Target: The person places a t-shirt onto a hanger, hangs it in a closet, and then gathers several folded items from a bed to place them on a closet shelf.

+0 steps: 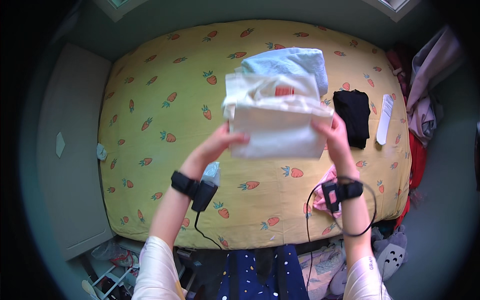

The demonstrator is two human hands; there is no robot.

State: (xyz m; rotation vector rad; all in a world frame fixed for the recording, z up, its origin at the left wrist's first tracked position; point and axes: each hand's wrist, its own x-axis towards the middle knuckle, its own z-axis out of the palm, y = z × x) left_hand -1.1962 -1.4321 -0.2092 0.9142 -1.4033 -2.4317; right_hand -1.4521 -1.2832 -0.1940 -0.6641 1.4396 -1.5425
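Note:
Both my hands hold a folded white cloth (277, 131) with a red printed patch, raised over the bed and slightly blurred. My left hand (228, 139) grips its left edge with the thumb on top, and my right hand (332, 131) grips the right edge. Just beyond the cloth lies a folded light blue towel (287, 62). To the right are a folded black garment (352, 116) and a narrow white strip-shaped item (384, 120). A pink cloth (325, 191) lies partly behind my right wrist. Near my left wrist is a small pale blue packet (212, 171).
The bed has a yellow carrot-print sheet (172, 112). A small white crumpled item (101, 152) sits at its left edge. Draped clothes (427, 82) hang along the right side. A grey plush toy (392, 251) is at lower right. Black cables run from both wrist devices.

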